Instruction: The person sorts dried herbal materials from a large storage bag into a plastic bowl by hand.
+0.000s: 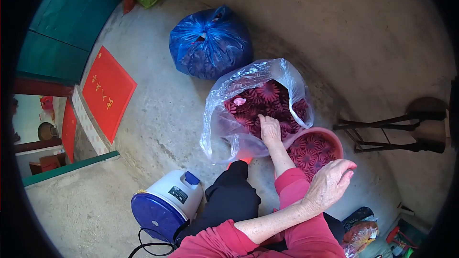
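A clear plastic bag [214, 110] stands open on the floor, filled with dark red, many-petalled flower-shaped pieces [270, 91]. My right hand [270, 130] reaches over the bag's near side, its curled fingers at the pieces; what they grip is hidden. One small pale pink piece [239, 101] lies on top. Beside the bag sits a pink tub [338, 144] with more red flower pieces [311, 155]. My left arm crosses over the right one. Above the tub's near edge is my left hand [330, 184], fingers bent and thumb close to them; anything between them cannot be made out.
Behind the clear bag stands a tied blue bag [210, 43]. A white bucket with a blue lid [160, 215] is by my leg. To the right is a wooden stool [425, 124]. A red mat [109, 93] lies near the doorway; several bagged items [361, 234] are at lower right.
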A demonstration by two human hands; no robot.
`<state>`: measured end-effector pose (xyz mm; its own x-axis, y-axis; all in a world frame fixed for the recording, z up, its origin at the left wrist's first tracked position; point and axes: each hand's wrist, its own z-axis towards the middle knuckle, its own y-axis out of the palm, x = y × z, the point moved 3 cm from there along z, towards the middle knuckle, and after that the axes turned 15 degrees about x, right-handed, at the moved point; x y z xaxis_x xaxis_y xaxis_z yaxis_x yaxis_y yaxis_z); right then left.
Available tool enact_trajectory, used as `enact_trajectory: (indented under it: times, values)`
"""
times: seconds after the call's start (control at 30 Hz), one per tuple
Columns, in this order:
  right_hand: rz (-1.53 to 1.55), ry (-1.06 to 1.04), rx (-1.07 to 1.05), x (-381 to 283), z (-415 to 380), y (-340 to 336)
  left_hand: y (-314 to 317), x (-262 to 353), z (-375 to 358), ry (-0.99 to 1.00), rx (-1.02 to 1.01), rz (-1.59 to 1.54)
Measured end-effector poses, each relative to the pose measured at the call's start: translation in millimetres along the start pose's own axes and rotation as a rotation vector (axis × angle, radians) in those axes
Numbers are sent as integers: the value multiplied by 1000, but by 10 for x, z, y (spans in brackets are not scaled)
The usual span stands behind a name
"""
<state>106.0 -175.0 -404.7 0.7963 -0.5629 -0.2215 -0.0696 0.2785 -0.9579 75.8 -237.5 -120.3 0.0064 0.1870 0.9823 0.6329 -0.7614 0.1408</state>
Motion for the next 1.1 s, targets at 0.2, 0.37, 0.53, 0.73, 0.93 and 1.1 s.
enact_trajectory:
  times: [0.2,0.37,0.53,0.73,0.93,1.1]
  values:
    - [85,50,-57,239,-266,-134,38,6,-6,-35,-11,-31]
    - [27,176,-150,315,-242,-91,20,-8,-12,-60,-29,-23]
    - [5,169,-143,257,-259,-69,44,-33,-102,-72,-54,-16]
    - [176,115,325,199,234,-245,-7,22,-188,-102,48,-145]
    - [53,87,388,242,593,-40,-119,33,-219,-225,74,-168]
    - [23,90,65,332,432,38,-132,39,-195,-246,101,-181]
